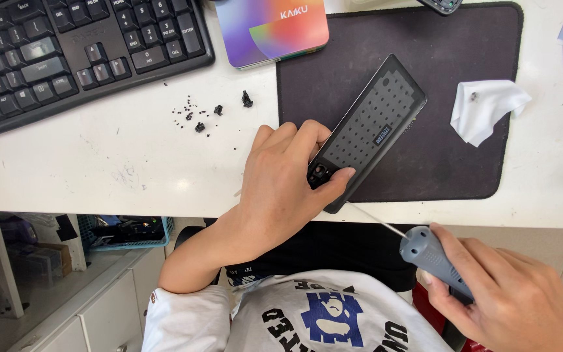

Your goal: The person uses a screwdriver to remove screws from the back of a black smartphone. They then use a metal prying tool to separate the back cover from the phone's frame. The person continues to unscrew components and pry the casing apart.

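Right hand (509,300) gripping grey screwdriver (434,259), left hand (281,176) clasping black perforated case (373,124), keyboard (66,52) beside

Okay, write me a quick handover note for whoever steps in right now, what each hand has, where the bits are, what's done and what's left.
Left hand: grips the near end of the dark perforated panel, which lies slanted on the black mat.
Right hand: holds the grey-handled screwdriver, thin shaft aimed at the panel's near end, tip hidden behind it.
Done: small black screws and clips lie loose on the white desk by the keyboard.
Left: the panel's near end is being worked on; whether fasteners remain can't be seen.
White cloth on the mat's right.
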